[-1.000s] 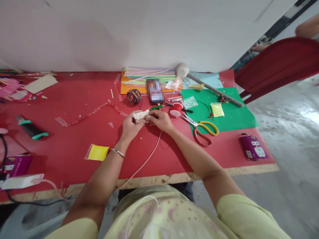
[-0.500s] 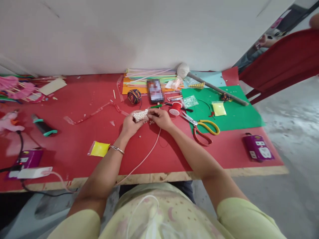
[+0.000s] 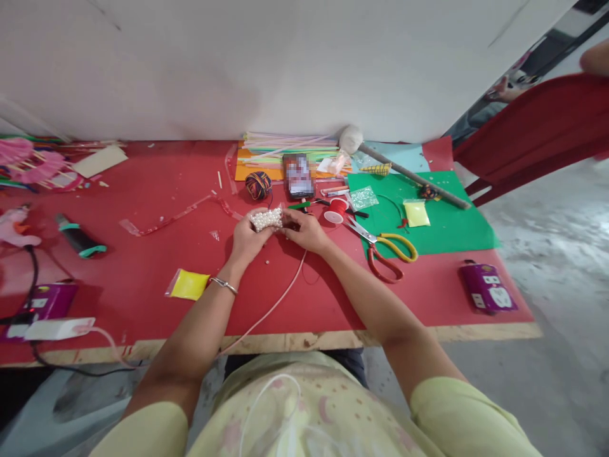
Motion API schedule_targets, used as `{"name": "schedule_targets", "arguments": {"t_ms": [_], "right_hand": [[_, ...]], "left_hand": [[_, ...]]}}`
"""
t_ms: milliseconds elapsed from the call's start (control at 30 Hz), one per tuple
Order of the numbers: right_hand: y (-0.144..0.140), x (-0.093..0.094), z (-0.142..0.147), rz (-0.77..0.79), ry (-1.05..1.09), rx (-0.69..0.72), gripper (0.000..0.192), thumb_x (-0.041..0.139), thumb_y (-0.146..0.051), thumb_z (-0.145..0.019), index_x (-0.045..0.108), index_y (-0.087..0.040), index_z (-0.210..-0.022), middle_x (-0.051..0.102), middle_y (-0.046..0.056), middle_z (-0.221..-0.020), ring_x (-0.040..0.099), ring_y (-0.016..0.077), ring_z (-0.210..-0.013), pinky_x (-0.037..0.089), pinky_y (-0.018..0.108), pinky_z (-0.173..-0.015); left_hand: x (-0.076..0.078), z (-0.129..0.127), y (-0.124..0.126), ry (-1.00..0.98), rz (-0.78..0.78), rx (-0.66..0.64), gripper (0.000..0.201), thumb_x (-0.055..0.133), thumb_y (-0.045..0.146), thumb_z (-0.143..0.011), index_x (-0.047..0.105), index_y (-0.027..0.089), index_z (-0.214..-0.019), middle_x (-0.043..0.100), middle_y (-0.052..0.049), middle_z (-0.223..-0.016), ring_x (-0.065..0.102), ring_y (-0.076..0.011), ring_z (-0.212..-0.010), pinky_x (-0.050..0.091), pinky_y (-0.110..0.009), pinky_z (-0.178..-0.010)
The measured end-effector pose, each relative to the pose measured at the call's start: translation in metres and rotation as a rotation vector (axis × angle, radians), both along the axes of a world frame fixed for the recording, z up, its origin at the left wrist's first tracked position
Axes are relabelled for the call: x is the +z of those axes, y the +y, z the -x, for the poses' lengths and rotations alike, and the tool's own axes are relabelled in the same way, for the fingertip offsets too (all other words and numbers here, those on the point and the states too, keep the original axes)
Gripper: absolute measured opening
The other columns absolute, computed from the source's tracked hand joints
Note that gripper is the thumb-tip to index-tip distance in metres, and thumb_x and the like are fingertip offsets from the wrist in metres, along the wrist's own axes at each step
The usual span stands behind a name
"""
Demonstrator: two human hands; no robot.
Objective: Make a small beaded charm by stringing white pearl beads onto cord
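Note:
My left hand (image 3: 247, 239) and my right hand (image 3: 307, 230) meet over the middle of the red table (image 3: 157, 266). Between them they grip a small cluster of white pearl beads (image 3: 267, 219), the left hand at its left end, the right fingers pinching its right end. A silver bangle (image 3: 224, 286) sits on my left wrist. A pale pink cord (image 3: 276, 306) runs from under my right hand to the table's front edge. A few loose beads lie on the table below the hands.
Nearby lie red-and-yellow scissors (image 3: 387, 247), a red spool (image 3: 337, 210), a yarn ball (image 3: 257, 185), a phone (image 3: 298, 176), a green sheet (image 3: 442, 222), a yellow packet (image 3: 189, 284) and purple sockets (image 3: 488, 288). A red chair (image 3: 533, 130) stands at the right.
Both hands stay on the pearl cluster with hardly any movement. The view has shifted a little, first right, then back.

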State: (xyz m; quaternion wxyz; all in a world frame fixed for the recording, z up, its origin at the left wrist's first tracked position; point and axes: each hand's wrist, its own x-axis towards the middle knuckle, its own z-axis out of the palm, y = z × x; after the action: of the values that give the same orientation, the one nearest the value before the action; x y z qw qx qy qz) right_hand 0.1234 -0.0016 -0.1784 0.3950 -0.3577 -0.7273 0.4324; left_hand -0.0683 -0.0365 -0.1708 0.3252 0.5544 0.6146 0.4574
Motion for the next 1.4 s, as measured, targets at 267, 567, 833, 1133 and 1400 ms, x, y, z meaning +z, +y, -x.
{"name": "schedule_targets", "arguments": {"t_ms": [267,567,833,1133,1400], "right_hand": [[-0.001,-0.002,-0.004,0.086,0.019,0.011,0.058,0.055,-0.012,-0.079,0.059,-0.018,-0.136,0.076,0.008,-0.116,0.072,0.0193,-0.105,0.060,0.032,-0.086],[0.001,0.024,-0.013,0.267,0.384,-0.096,0.043,0.067,-0.039,-0.084,0.062,-0.017,-0.120,0.075,0.012,-0.117,0.073,0.0207,-0.101,0.063,0.029,-0.071],[-0.031,0.072,-0.074,-0.058,-0.117,-0.315,0.022,0.065,-0.038,-0.091,0.076,-0.020,-0.097,0.076,0.005,-0.089,0.067,0.0171,-0.077,0.052,0.029,-0.069],[-0.052,0.058,-0.056,-0.357,-0.755,-0.257,0.026,0.052,-0.028,-0.100,0.077,-0.021,-0.103,0.074,0.010,-0.102,0.066,0.0248,-0.095,0.047,0.032,-0.072],[-0.036,0.045,-0.020,-0.243,-1.003,-0.217,0.028,0.045,-0.022,-0.102,0.071,-0.013,-0.105,0.068,0.019,-0.109,0.065,0.0235,-0.082,0.046,0.031,-0.066]], "left_hand": [[-0.024,0.024,0.001,-0.007,-0.092,0.133,0.081,0.075,0.025,-0.078,0.040,0.024,-0.151,0.064,-0.014,-0.133,0.070,-0.0240,-0.109,0.058,-0.041,-0.093],[0.002,0.032,-0.011,0.348,-0.328,0.265,0.048,0.070,0.021,-0.079,0.065,0.019,-0.127,0.061,-0.014,-0.133,0.057,-0.0274,-0.126,0.044,-0.046,-0.112],[0.035,0.016,-0.030,0.399,-0.311,-0.139,0.017,0.059,0.030,-0.093,0.075,0.023,-0.098,0.070,-0.005,-0.097,0.065,-0.0191,-0.091,0.052,-0.033,-0.084],[0.034,0.004,-0.024,0.381,-0.235,-0.278,0.019,0.058,0.028,-0.092,0.076,0.023,-0.095,0.074,-0.006,-0.097,0.067,-0.0204,-0.091,0.052,-0.032,-0.081],[0.028,0.004,-0.026,0.385,-0.181,-0.274,0.016,0.061,0.025,-0.089,0.076,0.022,-0.092,0.074,-0.006,-0.095,0.067,-0.0199,-0.086,0.051,-0.032,-0.076]]}}
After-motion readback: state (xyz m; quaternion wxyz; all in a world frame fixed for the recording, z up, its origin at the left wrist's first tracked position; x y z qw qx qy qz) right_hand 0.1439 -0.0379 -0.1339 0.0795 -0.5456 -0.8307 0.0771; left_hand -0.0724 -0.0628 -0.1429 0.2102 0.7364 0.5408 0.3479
